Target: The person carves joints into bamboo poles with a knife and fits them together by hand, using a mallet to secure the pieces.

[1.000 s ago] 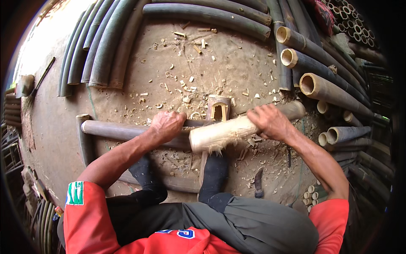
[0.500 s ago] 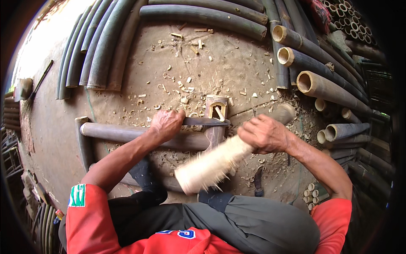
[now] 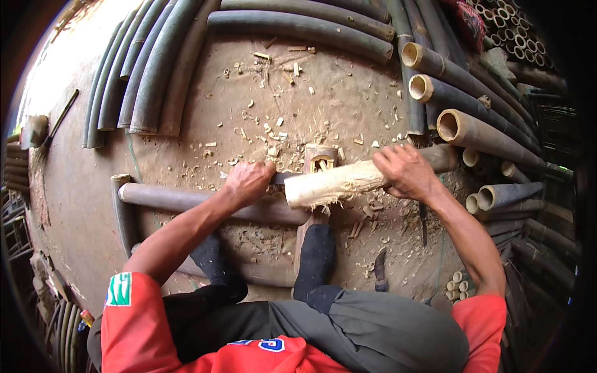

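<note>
My left hand (image 3: 250,181) is closed around the handle of a knife (image 3: 283,178). Its dark blade lies across an upright-running bamboo post (image 3: 313,150), mostly hidden now behind a mallet. That mallet (image 3: 348,182), a thick pale length of wood or bamboo with a frayed lower side, is gripped in my right hand (image 3: 405,171) near its darker end. It passes over the blade and the post. Near the post's far end is a cut opening (image 3: 323,163) with a loose pale sliver in it. A horizontal bamboo pole (image 3: 211,203) meets the post from the left.
My socked foot (image 3: 316,252) presses on the post's near part. Pale chips (image 3: 273,127) litter the earthen floor. Bamboo poles lie at the far left (image 3: 149,87), along the back (image 3: 298,30) and stacked at right (image 3: 457,124). A dark curved tool (image 3: 380,267) lies near my right knee.
The mallet has swung up and away from my lap, now nearly level over the blade; my right hand has moved slightly right. My right foot shows on the post. The left hand has barely moved.
</note>
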A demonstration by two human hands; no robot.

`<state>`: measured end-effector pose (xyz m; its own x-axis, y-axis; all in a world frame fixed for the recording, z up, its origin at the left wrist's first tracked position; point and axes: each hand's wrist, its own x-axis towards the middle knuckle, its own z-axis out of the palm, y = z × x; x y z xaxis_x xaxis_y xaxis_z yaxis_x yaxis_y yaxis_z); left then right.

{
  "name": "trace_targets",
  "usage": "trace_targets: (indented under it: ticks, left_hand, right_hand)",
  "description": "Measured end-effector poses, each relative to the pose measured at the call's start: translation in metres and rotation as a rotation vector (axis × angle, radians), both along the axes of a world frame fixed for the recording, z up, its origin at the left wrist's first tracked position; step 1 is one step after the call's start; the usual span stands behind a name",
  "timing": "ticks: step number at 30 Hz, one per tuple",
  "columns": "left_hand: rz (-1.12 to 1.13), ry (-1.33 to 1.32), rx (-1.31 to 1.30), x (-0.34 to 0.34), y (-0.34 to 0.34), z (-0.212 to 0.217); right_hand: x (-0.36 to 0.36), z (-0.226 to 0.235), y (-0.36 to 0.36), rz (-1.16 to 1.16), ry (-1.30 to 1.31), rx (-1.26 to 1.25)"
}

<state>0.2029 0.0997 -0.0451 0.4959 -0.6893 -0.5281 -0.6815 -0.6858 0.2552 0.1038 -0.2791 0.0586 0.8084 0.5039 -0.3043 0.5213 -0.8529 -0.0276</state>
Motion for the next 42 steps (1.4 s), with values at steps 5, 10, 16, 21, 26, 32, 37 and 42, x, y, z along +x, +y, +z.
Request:
trace_targets:
  ticks: [5, 10, 16, 21, 26, 32, 37, 42]
  left_hand:
    - [-0.027, 0.482, -0.249, 0.048, -0.001, 0.008]
    - [0.738, 0.985, -0.574, 0.061, -0.002, 0.005]
    - [0.028, 0.32, -0.426, 0.091, -0.005, 0.026]
    - [-0.051, 0.169, -0.239, 0.098, -0.001, 0.041]
    - [-0.045, 0.092, -0.209, 0.095, 0.008, 0.042]
    - [0.002, 0.033, -0.11, 0.082, 0.008, 0.04]
    - [0.019, 0.055, -0.082, 0.087, 0.011, 0.033]
    - [0.011, 0.058, -0.101, 0.086, 0.008, 0.031]
  right_hand:
    - [-0.016, 0.038, 0.011, -0.599, -0.002, 0.476]
    - [-0.037, 0.045, 0.031, -1.029, -0.01, 0.973]
    - [-0.063, 0.045, 0.046, -1.261, 0.191, 1.209]
    - [-0.068, 0.043, 0.063, -1.225, 0.227, 1.186]
    - [-0.062, 0.048, 0.084, -1.13, 0.187, 1.123]
    - [-0.048, 0.031, 0.109, -1.092, 0.373, 0.605]
    - [-0.016, 0.055, 0.09, -0.91, 0.378, 0.596]
    - [-0.021, 0.034, 0.118, -1.12, 0.208, 0.974]
